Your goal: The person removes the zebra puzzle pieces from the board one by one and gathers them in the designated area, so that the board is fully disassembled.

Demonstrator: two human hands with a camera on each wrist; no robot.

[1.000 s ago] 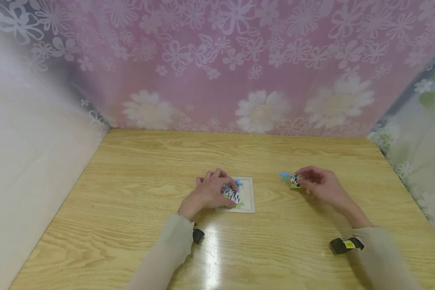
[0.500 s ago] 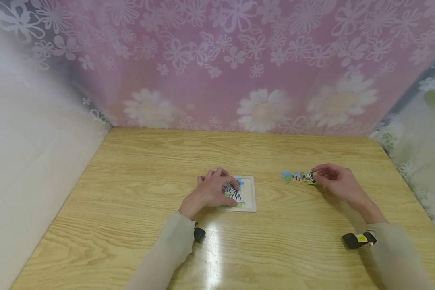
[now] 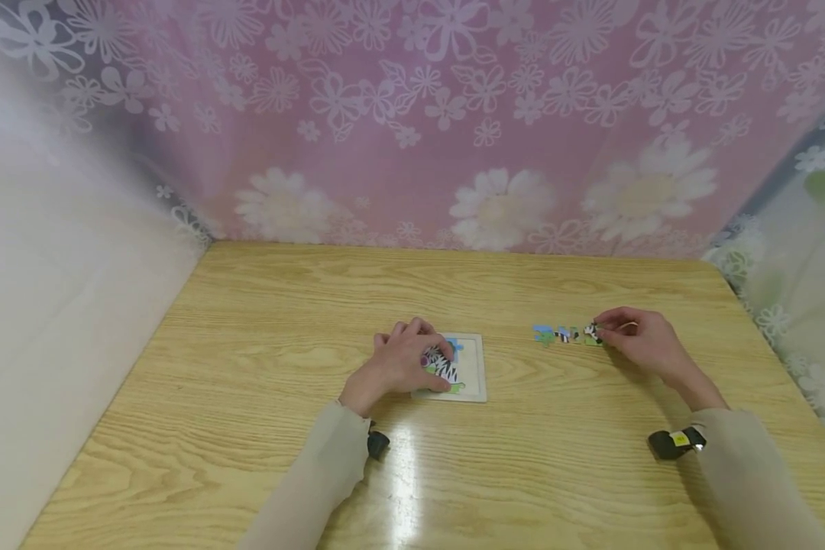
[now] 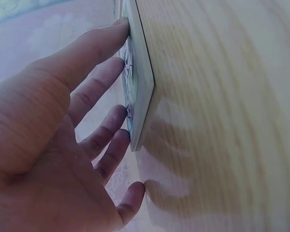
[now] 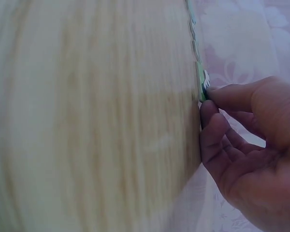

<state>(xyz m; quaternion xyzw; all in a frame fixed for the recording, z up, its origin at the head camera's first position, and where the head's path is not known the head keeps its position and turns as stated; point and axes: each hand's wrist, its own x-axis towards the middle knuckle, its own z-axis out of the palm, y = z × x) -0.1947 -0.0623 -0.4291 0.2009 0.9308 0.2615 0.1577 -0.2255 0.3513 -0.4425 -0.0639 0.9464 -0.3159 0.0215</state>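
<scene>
In the head view a small puzzle board (image 3: 480,374) with a pale rim lies mid-table, partly filled with zebra-picture pieces (image 3: 445,369). My left hand (image 3: 402,359) spans its left side. The left wrist view has the thumb and several fingertips touching the face of the board (image 4: 144,84), palm raised above it. To the right, my right hand (image 3: 642,344) pinches a black, white and green puzzle piece (image 3: 591,334) between thumb and forefinger. That puzzle piece (image 5: 201,82) sits at the tabletop in the right wrist view.
Loose blue-and-green puzzle pieces (image 3: 543,334) lie in a row left of my right hand. The wooden table (image 3: 282,305) meets a pink floral curtain (image 3: 385,191) at the back. Black straps (image 3: 677,441) circle both wrists.
My right hand has moved right with the pinched piece, away from the loose pieces, which now show more fully. In the last half second it shifts only slightly. My left hand stays on the board.
</scene>
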